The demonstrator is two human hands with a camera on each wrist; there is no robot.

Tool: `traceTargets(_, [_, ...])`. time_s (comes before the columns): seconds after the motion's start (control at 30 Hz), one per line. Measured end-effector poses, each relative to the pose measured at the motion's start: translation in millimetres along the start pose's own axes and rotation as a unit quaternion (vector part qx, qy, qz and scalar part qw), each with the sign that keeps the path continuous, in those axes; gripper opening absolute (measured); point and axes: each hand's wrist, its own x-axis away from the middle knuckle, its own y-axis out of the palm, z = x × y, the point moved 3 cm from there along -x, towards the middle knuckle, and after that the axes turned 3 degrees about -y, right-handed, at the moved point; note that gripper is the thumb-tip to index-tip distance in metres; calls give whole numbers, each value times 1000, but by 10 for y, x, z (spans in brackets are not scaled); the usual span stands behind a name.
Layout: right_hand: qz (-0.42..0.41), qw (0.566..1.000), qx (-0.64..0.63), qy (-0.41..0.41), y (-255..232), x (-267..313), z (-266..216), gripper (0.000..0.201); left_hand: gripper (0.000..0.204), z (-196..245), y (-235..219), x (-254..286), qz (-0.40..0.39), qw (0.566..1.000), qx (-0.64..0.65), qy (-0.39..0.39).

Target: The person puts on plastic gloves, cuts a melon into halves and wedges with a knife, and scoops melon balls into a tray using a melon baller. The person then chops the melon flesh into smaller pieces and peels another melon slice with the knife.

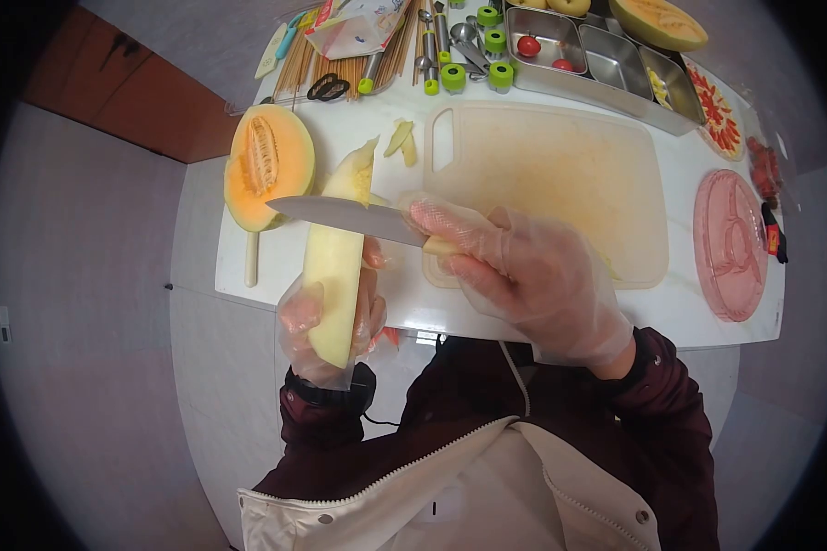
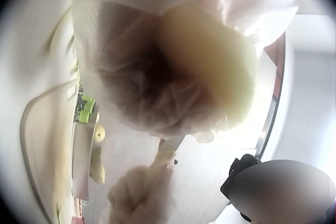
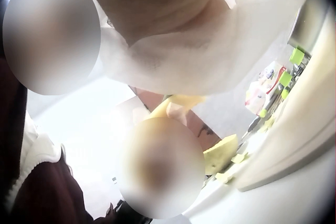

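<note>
Both hands wear clear plastic gloves. My left hand [image 1: 300, 321] grips a long pale melon wedge [image 1: 333, 285], held upright off the table's front edge; its fingers wrap the wedge in the left wrist view too. Curled round the pale handle of a knife [image 1: 335, 213] is my right hand [image 1: 547, 275], over the front left of the cutting board. The blade lies across the upper part of the wedge, tip pointing left. Above the blade a thin yellowish strip of peel [image 1: 354, 173] stands out. In the right wrist view the glove cuff hides most of the right hand.
A halved orange melon [image 1: 294, 165] sits at left, a pale handle [image 1: 252, 259] poking out below it. Peel scraps [image 1: 401, 140] lie beside the cutting board [image 1: 616, 184]. Behind are steel containers [image 1: 613, 64], green-capped tools [image 1: 452, 77] and skewers [image 1: 296, 73]. A pink divided tray [image 1: 728, 275] stands right.
</note>
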Motion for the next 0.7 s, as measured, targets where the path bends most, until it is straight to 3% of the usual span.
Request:
traceTargets(0.1, [-4,1000,-7,9,22,-10,52,43,77,87,133,14,64,997,29,-43])
traceTargets(0.23, [-6,999,-45,20,40,-54,80,39,78,38,-31,35,44,996,44,-63])
traceTargets(0.3, [-4,998,-56,17,81,-72,119,38,74,22,-95,42,-31,999,37,-3])
traceTargets(0.43, [-6,998,-56,15,124,-102,83,37,73,0,-157,93,-31,998,54,-2])
traceTargets(0.53, [-37,998,-48,28,129,-124,107,37,72,2,-144,142,29,997,64,14])
traceTargets(0.57, [-35,998,-47,28,103,-124,163,37,71,-17,-195,190,30,991,131,14])
traceTargets(0.63, [-44,987,-40,148,74,-80,378,37,71,-31,-359,187,26,980,195,10])
traceTargets(0.7, [-24,985,-74,154,131,-37,386,36,76,11,-430,168,-186,960,199,68])
